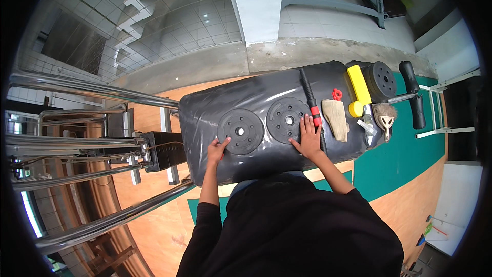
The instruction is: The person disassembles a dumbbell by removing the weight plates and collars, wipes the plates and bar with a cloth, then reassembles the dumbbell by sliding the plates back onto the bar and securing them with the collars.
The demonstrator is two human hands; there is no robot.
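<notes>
Two round black weight plates lie flat on a bench wrapped in black plastic (205, 172). At the rim of the left plate (251, 133), my left hand (217, 151) is closed, its fingers partly curled. A small red bit peeks out beside it; what the fingers hold is hidden. My right hand (309, 139) lies open with fingers stretched, over the lower right edge of the right plate (279, 118). Just past its fingertips runs a black bar with a red grip section (314, 115). Right of that bar lies a beige work glove (335, 120).
Farther right sit a red star nut (336, 94), a yellow block (359, 85), a yellow round piece (355, 109), a wide brush (385, 118) and another weight plate (382, 78). A padded roller (412, 95) juts past the bench. Chrome rails (102, 92) stand at left.
</notes>
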